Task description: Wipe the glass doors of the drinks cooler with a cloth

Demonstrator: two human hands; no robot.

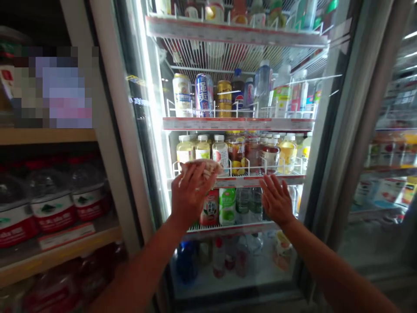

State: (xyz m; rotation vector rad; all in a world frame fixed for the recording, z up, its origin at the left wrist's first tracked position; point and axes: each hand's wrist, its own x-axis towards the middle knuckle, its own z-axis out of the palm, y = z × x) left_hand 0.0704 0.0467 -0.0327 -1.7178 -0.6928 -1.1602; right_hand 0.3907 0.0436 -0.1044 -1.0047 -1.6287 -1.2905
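Observation:
My left hand (190,195) is raised in front of a lit drinks fridge (327,152) and presses a pale crumpled cloth (208,166) under its fingers, at the level of the third shelf's price rail (260,179). My right hand (276,201) is held up beside it, fingers stretched out and together, palm toward the fridge and holding nothing. I cannot tell whether either hand touches glass. Behind the hands stand juice bottles (202,150) and green-labelled bottles (227,204).
Cans and bottles (204,93) fill the shelf above, with more on the top and bottom shelves. To the left, a wooden shelf (58,250) carries large water jugs (48,204). Another glass-door cooler (394,152) stands to the right.

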